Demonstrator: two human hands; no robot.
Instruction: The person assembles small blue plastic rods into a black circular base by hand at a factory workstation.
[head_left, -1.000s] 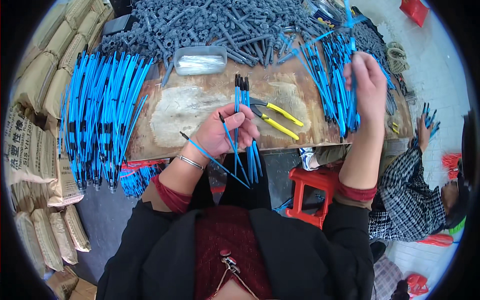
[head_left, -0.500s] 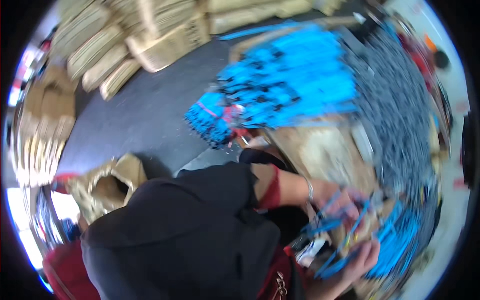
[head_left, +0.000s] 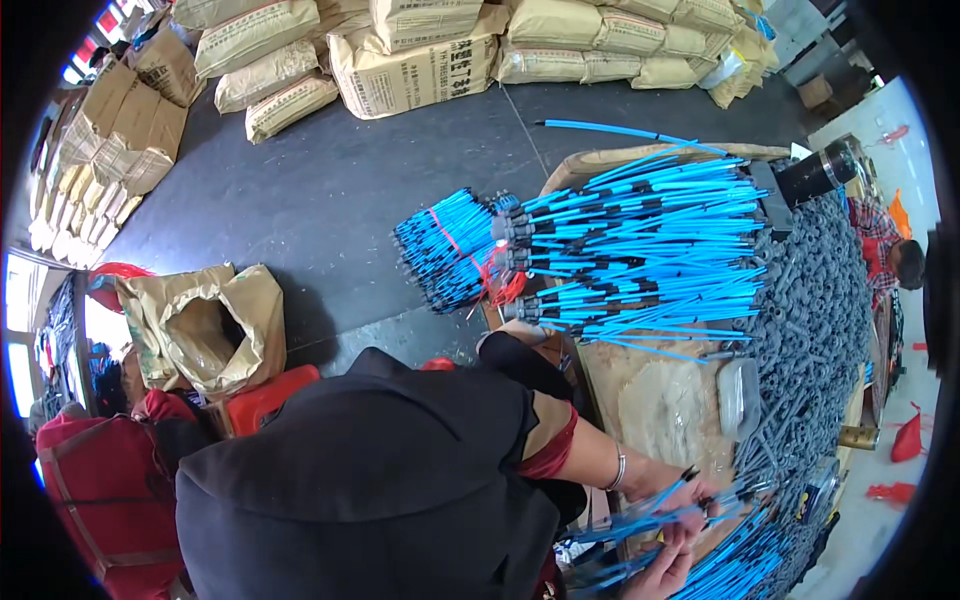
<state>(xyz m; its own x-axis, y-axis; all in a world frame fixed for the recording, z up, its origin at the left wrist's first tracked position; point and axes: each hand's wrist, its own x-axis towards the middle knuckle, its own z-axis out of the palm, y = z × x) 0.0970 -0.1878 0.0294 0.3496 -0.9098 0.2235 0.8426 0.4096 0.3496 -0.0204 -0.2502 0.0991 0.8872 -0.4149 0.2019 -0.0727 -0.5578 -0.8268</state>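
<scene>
My left hand (head_left: 680, 505), below a bracelet on the wrist, closes on thin blue tubes (head_left: 640, 520) with black end pieces. Just below it in view, my right hand (head_left: 664, 574) has its fingers pinched close to the left fingertips, at the same tubes. The tubes are smeared by motion, so where the right fingers grip is hard to see. Beside both hands lies a heap of loose blue tubes (head_left: 740, 565). A large stack of blue tubes with black and grey fittings (head_left: 650, 250) lies farther up the worktable.
Grey plastic fittings (head_left: 805, 330) are heaped along the table's right side, by a clear plastic box (head_left: 739, 400). A tied blue bundle (head_left: 445, 245) rests on the dark floor. An open paper sack (head_left: 215, 330) stands left; full sacks (head_left: 420, 70) line the back. Another person (head_left: 882, 255) is far right.
The view has swung, so the table and sacks sit differently in it. My hands have come closer together, with the blue tubes still between them.
</scene>
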